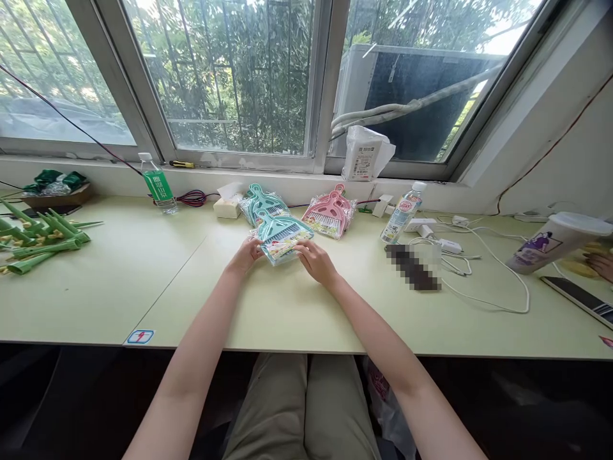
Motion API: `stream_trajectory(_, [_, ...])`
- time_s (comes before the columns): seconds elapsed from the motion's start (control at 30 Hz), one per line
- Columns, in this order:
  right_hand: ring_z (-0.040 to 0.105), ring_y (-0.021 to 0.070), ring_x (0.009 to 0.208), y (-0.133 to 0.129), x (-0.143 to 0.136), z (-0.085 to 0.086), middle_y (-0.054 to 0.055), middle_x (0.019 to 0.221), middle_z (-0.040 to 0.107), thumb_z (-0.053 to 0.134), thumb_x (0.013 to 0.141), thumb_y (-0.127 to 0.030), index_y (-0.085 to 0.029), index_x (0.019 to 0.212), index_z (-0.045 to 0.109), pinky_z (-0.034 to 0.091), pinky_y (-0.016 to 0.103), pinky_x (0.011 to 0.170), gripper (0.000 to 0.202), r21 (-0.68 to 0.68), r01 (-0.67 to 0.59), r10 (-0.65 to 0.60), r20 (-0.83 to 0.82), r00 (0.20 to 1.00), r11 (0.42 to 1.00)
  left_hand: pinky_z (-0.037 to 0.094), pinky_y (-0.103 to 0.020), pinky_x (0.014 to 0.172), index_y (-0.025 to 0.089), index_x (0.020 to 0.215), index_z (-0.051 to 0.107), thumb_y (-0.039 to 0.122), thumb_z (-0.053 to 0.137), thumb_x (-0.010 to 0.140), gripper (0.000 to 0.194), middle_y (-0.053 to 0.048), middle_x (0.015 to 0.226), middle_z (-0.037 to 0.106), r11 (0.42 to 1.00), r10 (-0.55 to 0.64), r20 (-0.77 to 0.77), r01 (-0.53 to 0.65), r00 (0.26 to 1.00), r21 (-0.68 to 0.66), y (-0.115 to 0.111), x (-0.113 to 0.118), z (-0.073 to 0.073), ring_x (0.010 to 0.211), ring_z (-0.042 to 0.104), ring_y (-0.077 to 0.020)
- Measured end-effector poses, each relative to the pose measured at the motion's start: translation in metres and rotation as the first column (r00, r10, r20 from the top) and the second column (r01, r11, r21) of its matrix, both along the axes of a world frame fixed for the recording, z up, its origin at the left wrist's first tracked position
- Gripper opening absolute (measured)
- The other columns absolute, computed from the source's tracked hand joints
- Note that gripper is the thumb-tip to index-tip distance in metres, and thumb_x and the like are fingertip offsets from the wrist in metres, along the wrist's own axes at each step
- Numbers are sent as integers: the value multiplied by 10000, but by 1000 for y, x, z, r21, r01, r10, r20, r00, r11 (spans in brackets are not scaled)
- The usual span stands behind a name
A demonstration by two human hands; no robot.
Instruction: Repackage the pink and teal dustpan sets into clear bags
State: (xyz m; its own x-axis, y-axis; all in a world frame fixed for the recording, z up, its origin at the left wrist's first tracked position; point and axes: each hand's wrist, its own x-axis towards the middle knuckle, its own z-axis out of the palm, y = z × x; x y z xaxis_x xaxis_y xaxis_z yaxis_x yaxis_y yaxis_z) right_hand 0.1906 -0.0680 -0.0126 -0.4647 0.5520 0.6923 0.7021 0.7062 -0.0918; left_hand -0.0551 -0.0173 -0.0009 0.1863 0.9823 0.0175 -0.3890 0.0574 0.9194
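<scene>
Over the middle of the pale table [287,313], a wrapped teal dustpan set [281,235] is being gripped on both sides, its left edge held by the left hand [246,255] and its lower right corner pinched by the right hand [317,260]! Just behind, a second teal set [259,195] is partly hidden by it, and a pink set [331,211] is seen to the right. Farther back, a tissue pack [227,206] is backed by the wall, and a white packet [364,156] is propped on the windowsill [268,168].
</scene>
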Motion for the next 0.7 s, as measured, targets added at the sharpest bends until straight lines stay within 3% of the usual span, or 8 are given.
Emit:
stream_trajectory(0.17, [681, 209, 956, 0, -2, 0, 94, 1006, 733, 345, 1041, -325, -209, 970, 669, 504, 303, 794, 351, -146, 49, -60, -67, 996, 988, 591, -213, 732, 152, 1157, 569, 101, 641, 693, 472, -35, 977, 733, 998, 58, 49, -58, 997, 1, -2, 1, 4, 808, 715, -126])
stream_trajectory(0.3, [717, 200, 835, 5, -2, 1, 45, 920, 777, 383, 1026, -429, -236, 955, 697, 502, 290, 735, 375, -351, 83, -194, -295, 935, 933, 594, -278, 840, 201, 1345, 485, 122, 686, 725, 657, -64, 1159, 712, 995, -16, 54, 11, 998, 96, -7, 4, 6, 965, 721, -166])
stream_trajectory(0.43, [667, 136, 533, 12, 3, 2, 6, 801, 777, 464, 947, -598, -233, 935, 676, 488, 258, 600, 422, -546, -123, -282, -597, 751, 829, 593, -295, 858, 249, 1404, 467, 113, 702, 734, 723, -61, 1186, 707, 989, -83, 35, 78, 996, 126, -10, 6, 7, 1004, 719, -186])
stream_trajectory(0.57, [670, 138, 535, 20, 5, -2, 23, 840, 756, 692, 763, -610, -208, 950, 598, 416, 222, 439, 454, -615, -298, -410, -743, 530, 730, 593, -331, 880, 231, 1388, 520, 132, 695, 742, 677, -71, 1157, 722, 984, -150, -21, 152, 988, 95, -10, 6, 7, 1014, 718, -210])
stream_trajectory(0.63, [698, 147, 639, 23, 4, -4, 17, 844, 740, 781, 686, -534, -204, 941, 583, 489, 224, 511, 461, -604, -331, -442, -777, 449, 725, 596, -338, 872, 217, 1360, 559, 140, 698, 732, 648, -75, 1146, 730, 979, -186, -59, 190, 981, 72, -10, 5, 7, 1004, 721, -217])
stream_trajectory(0.7, [714, 156, 793, 25, 3, -6, 22, 885, 739, 818, 651, -473, -203, 921, 585, 572, 259, 692, 448, -546, -380, -416, -829, 374, 747, 599, -338, 856, 216, 1332, 591, 161, 719, 728, 620, -75, 1120, 741, 975, -210, -95, 216, 973, 54, -8, 5, 5, 970, 729, -217])
